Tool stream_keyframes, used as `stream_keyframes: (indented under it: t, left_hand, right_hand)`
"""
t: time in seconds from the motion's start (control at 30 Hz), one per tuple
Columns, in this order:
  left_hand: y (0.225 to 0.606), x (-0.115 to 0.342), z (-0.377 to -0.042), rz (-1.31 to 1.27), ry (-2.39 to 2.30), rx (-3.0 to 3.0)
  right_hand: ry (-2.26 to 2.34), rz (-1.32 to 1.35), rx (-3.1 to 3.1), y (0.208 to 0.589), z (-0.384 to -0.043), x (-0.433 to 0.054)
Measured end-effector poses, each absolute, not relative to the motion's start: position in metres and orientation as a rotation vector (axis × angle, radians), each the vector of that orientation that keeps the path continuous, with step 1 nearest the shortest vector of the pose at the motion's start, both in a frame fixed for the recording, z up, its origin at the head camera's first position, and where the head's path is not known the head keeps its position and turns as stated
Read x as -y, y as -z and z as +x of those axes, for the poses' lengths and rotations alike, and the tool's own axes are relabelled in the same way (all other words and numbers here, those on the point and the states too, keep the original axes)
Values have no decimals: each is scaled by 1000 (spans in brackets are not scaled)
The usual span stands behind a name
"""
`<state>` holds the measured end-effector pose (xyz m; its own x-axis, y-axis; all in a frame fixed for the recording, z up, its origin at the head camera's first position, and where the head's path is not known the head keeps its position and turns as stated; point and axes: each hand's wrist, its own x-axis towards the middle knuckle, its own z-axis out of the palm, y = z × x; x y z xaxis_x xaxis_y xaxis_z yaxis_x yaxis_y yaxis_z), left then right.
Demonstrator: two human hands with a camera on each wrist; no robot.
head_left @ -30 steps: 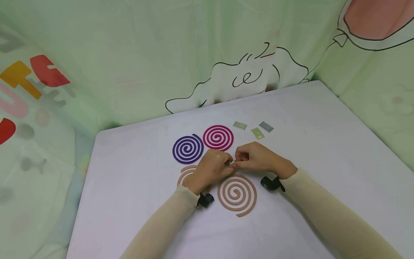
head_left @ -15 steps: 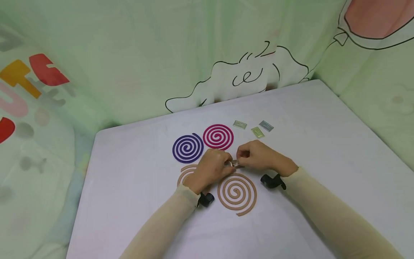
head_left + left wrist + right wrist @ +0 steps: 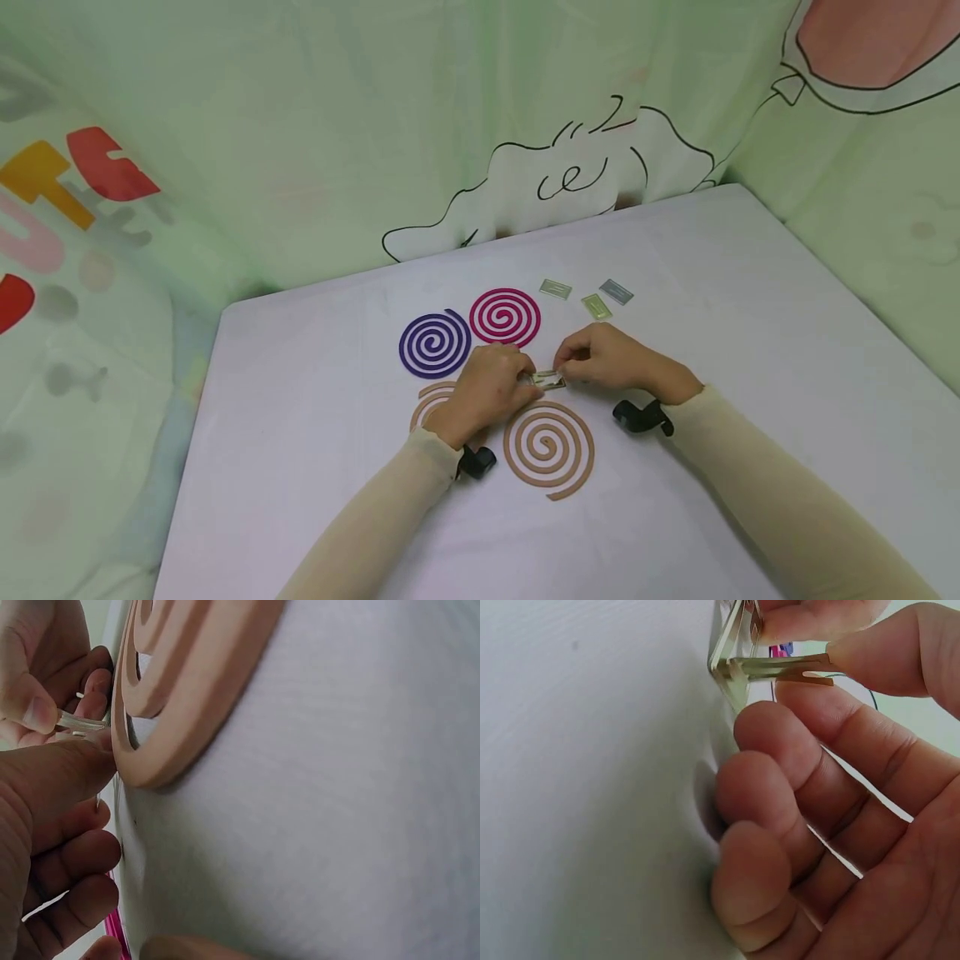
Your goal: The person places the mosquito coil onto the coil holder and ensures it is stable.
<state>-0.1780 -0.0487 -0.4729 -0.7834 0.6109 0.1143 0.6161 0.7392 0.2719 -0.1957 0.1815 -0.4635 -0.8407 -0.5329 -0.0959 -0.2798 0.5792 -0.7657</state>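
Note:
A small thin metal mosquito coil stand (image 3: 550, 381) is between both hands, just above the tabletop. My left hand (image 3: 491, 385) pinches its left end between thumb and fingers. My right hand (image 3: 617, 363) pinches its other side; in the right wrist view a narrow metal tongue (image 3: 780, 669) rises from the plate, between thumb and forefinger. A brown mosquito coil (image 3: 546, 447) lies flat just in front of the hands. Another brown coil (image 3: 429, 395) is partly hidden under my left hand and wrist.
A purple coil (image 3: 433, 342) and a pink coil (image 3: 504, 317) lie behind my left hand. Three flat metal stands, one silvery (image 3: 556, 289), one yellowish (image 3: 597, 307) and one grey (image 3: 617, 292), lie behind my right hand. A printed curtain (image 3: 337, 167) borders the white table (image 3: 300, 400).
My right hand has drawn slightly to the right, and more of the metal stand shows between the hands. My left hand stays nearly in place.

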Motion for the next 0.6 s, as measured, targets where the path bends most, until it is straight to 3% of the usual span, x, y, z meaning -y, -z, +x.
stream_keyframes:
  t: [0.6]
  left_hand:
    - [470,48,-176,-981,416,2993]
  right_hand:
    - [1141,-668,-2445,465,-195,-184]
